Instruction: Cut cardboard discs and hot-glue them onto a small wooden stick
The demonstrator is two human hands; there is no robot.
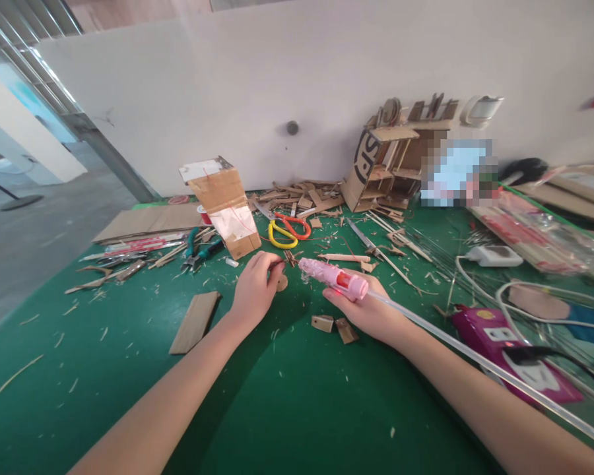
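Note:
My right hand (371, 310) is wrapped round a pink hot glue gun (334, 277), its nozzle pointing left towards my other hand. A long clear glue stick (455, 346) runs out of its back to the lower right. My left hand (257, 287) is closed in a pinch just left of the nozzle; what its fingertips hold is too small to make out. A small round cardboard disc (282, 284) shows beside those fingertips, and short brown sticks (291, 256) are just beyond them. Two small cardboard pieces (323, 322) lie below the glue gun.
Scissors (283, 232), pliers (198, 251) and a folded cardboard form (225, 204) stand or lie beyond my hands. A cardboard strip (195, 323) lies left. Behind are cardboard scraps (301, 201) and a cardboard shelf model (381, 168). A purple power strip (515, 356) with cables sits right.

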